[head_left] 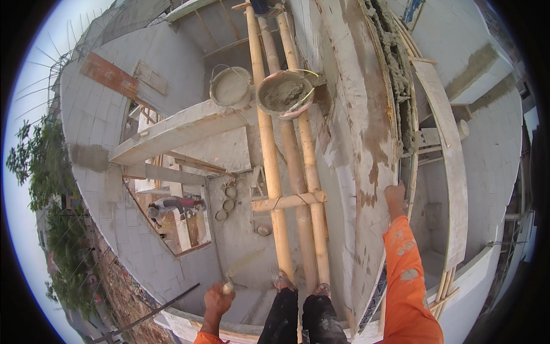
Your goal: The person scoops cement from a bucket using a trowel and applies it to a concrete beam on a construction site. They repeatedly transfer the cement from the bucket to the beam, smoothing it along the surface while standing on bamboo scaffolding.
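Low in the head view, my left hand (217,299) is closed around the pale, rounded handle (228,287) of a hand tool. The tool's far end is too blurred to make out. My right hand (395,198), at the end of an orange sleeve spotted with mortar, grips the edge of the wall formwork (372,189). Rough wet concrete (398,69) fills the formwork's top farther ahead. Beyond my feet, a bucket of grey mortar (283,94) with a yellow handle rests on the bamboo poles (272,189).
I stand on the bamboo poles, tied by a crosspiece (289,201), high above the floor. A second bucket (230,87) sits by a concrete beam (177,131). Several small buckets (229,204) stand below. Another person (177,205) bends beyond a wall opening. A plank (447,155) runs right.
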`<state>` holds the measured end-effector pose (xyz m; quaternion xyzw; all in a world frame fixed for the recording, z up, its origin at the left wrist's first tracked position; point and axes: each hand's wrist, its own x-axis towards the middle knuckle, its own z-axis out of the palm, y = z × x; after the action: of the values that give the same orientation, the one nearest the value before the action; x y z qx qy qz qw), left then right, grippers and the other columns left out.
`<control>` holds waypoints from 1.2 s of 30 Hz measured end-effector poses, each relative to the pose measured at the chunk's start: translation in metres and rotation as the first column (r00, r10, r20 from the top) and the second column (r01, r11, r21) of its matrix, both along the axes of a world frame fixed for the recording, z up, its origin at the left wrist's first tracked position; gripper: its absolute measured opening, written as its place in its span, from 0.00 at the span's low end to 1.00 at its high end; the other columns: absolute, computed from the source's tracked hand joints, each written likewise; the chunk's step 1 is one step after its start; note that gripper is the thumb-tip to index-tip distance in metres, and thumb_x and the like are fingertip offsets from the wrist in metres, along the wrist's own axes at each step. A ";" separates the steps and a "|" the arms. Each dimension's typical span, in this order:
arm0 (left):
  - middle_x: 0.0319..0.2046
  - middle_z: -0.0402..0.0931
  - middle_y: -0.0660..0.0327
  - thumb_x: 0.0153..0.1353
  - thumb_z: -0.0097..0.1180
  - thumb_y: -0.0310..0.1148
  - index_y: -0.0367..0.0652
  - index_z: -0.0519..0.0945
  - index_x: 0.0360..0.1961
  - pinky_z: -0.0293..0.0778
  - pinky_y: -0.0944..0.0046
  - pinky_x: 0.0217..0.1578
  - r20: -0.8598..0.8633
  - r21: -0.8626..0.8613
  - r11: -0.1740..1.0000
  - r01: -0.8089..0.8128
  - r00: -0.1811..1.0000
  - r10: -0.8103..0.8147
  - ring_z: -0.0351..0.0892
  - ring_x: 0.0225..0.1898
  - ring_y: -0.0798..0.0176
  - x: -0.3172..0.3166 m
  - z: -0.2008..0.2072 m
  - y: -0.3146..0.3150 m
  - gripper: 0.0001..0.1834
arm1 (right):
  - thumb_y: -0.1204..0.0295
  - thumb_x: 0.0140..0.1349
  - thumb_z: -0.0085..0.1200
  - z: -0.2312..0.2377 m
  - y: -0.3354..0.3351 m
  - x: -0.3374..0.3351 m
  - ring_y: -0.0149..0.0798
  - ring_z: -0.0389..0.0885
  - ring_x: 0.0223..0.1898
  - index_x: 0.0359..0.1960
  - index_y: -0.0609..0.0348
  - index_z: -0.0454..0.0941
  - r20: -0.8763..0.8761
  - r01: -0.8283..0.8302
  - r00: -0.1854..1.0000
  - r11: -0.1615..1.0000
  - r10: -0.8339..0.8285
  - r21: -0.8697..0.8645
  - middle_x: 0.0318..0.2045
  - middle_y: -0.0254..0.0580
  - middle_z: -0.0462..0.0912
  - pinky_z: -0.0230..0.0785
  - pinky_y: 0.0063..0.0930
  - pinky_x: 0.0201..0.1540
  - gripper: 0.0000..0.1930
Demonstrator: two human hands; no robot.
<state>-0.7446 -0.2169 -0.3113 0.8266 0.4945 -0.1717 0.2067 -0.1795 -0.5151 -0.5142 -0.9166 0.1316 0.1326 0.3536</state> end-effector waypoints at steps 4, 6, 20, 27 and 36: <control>0.26 0.79 0.50 0.40 0.66 0.38 0.42 0.79 0.31 0.75 0.50 0.34 -0.065 -0.030 0.998 -0.051 0.997 0.049 0.79 0.32 0.43 -0.031 0.006 -0.020 0.17 | 0.71 0.50 0.43 -0.012 0.011 0.002 0.57 0.64 0.63 0.63 0.61 0.61 -0.075 0.006 0.997 1.000 -0.008 -0.021 0.59 0.54 0.70 0.31 0.69 0.63 0.33; 0.27 0.79 0.49 0.40 0.66 0.38 0.42 0.79 0.31 0.75 0.50 0.34 -0.105 -0.072 0.994 -0.080 0.992 0.072 0.79 0.33 0.43 -0.038 0.016 -0.032 0.17 | 0.70 0.50 0.43 -0.025 -0.002 0.004 0.56 0.64 0.63 0.63 0.58 0.61 -0.090 0.005 0.996 1.000 -0.006 -0.009 0.60 0.52 0.70 0.31 0.71 0.62 0.33; 0.27 0.79 0.50 0.41 0.65 0.38 0.41 0.78 0.31 0.75 0.51 0.34 -0.047 -0.156 0.987 -0.048 0.998 0.041 0.79 0.31 0.44 -0.066 0.013 -0.076 0.17 | 0.74 0.47 0.49 -0.108 -0.057 0.037 0.58 0.77 0.44 0.53 0.75 0.67 0.099 -0.282 0.955 0.959 0.281 0.000 0.39 0.63 0.79 0.68 0.39 0.47 0.28; 0.28 0.79 0.49 0.42 0.64 0.39 0.41 0.79 0.31 0.75 0.50 0.35 -0.041 -0.159 0.987 -0.034 0.999 0.028 0.79 0.32 0.43 -0.068 -0.006 -0.074 0.16 | 0.74 0.47 0.48 -0.116 -0.067 0.051 0.60 0.77 0.46 0.55 0.75 0.65 0.179 -0.354 0.903 0.913 0.390 -0.200 0.42 0.66 0.78 0.68 0.40 0.49 0.30; 0.29 0.80 0.50 0.44 0.64 0.40 0.43 0.78 0.32 0.75 0.50 0.36 -0.116 -0.141 0.987 -0.073 0.992 0.057 0.79 0.34 0.44 -0.065 -0.010 -0.070 0.16 | 0.72 0.49 0.44 -0.053 -0.032 0.042 0.63 0.70 0.55 0.59 0.72 0.63 -0.180 -0.532 0.841 0.723 0.510 -0.441 0.52 0.68 0.73 0.61 0.41 0.58 0.32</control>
<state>-0.8093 -0.2869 -0.3214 0.7820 0.5181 -0.2462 0.2439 -0.1372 -0.5466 -0.5674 -0.9707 -0.0947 0.2114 0.0635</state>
